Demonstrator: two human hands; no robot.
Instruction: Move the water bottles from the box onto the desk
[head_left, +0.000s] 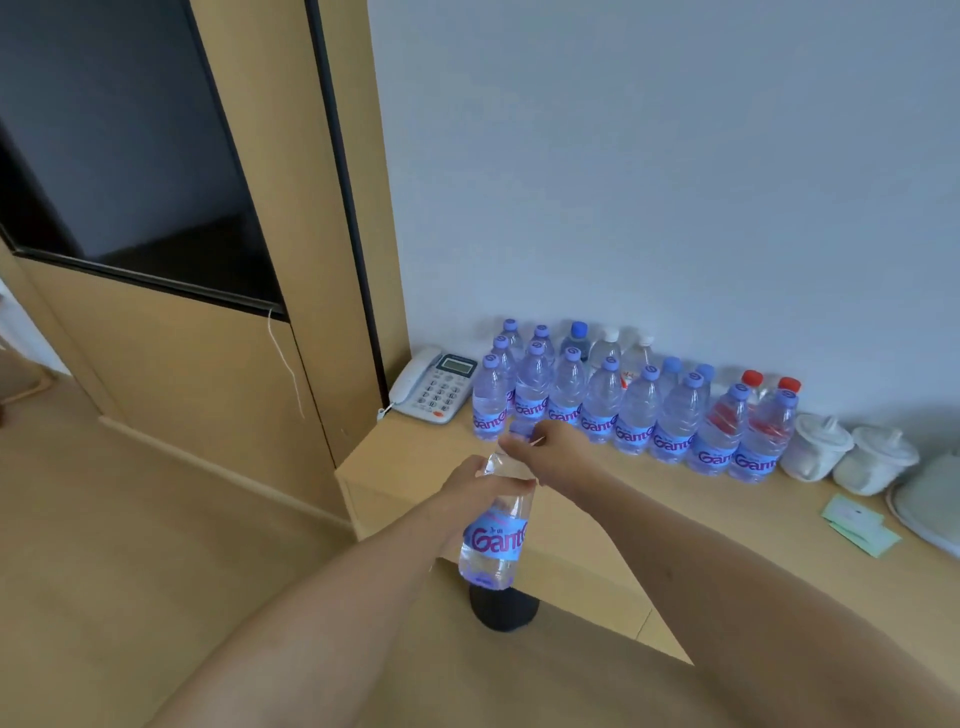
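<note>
My left hand (470, 486) grips the upper part of a clear water bottle (496, 540) with a blue and pink label. That bottle hangs upright over the front left corner of the light wood desk (597, 525). My right hand (558, 447) reaches further in, its fingers curled round the top of a second bottle (519, 430) just in front of the rows; the hand hides most of it. Several bottles (675, 415) with lilac, blue, white and red caps stand in rows against the wall. The box is not in view.
A white desk phone (436, 387) sits left of the bottles. Two white lidded cups (818, 447) and a white dish (930, 499) stand to the right, with green paper slips (860, 525) in front. A black round object (504, 605) lies on the floor by the desk.
</note>
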